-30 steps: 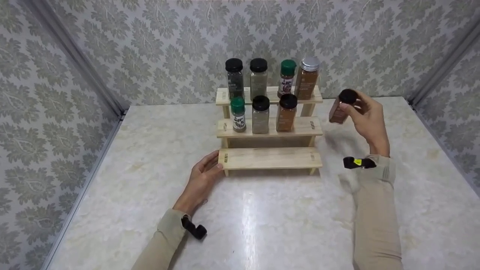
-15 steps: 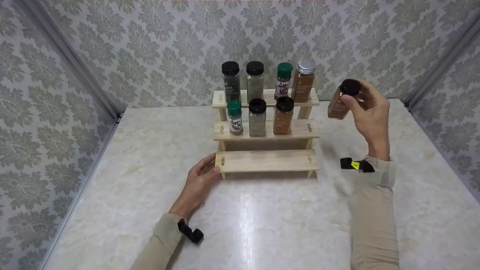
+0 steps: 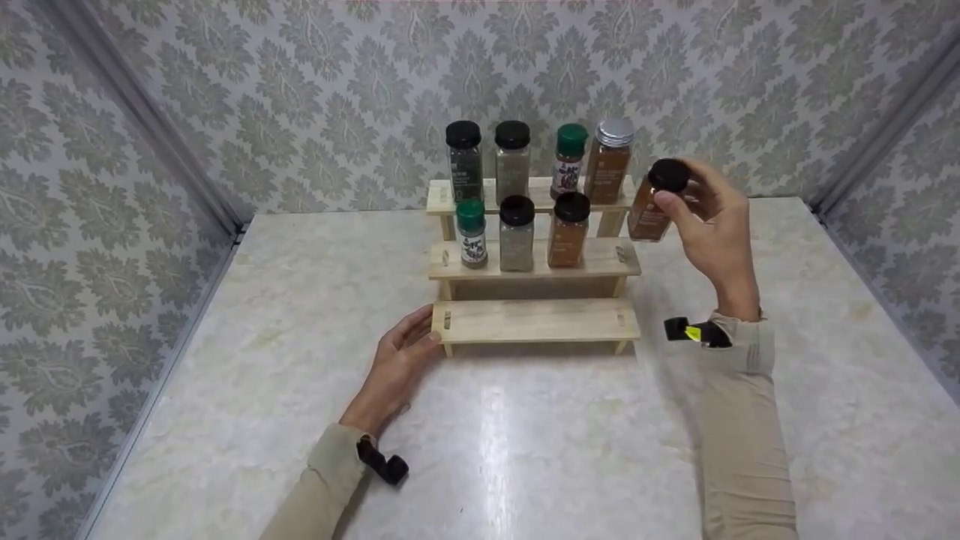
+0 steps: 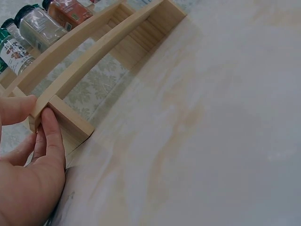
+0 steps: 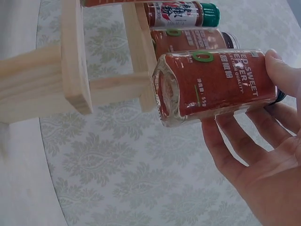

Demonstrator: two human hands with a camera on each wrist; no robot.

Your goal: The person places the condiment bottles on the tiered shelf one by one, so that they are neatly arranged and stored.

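My right hand (image 3: 716, 225) grips a clear glass spice jar (image 3: 651, 214) with a black lid, held slightly tilted just off the right end of the middle shelf. In the right wrist view, red-brown powder and a printed label show through this spice jar (image 5: 214, 84), with the thumb above and fingers below. My left hand (image 3: 397, 364) holds the left end of the lowest step of a three-tier wooden spice rack (image 3: 536, 321). In the left wrist view the thumb lies over the edge of the rack (image 4: 77, 66), fingertips underneath.
On the middle step stand a green-lidded bottle (image 3: 472, 244) and two black-lidded jars, one grey (image 3: 516, 244), one orange (image 3: 568, 244). Several more line the top step, including a silver-lidded jar (image 3: 609, 169). A patterned wall (image 3: 360, 97) rises behind the marbled table (image 3: 315, 300).
My right hand has lifted the spice jar a little, then brought it left, closer to the rack. My left hand keeps its hold on the lowest step.
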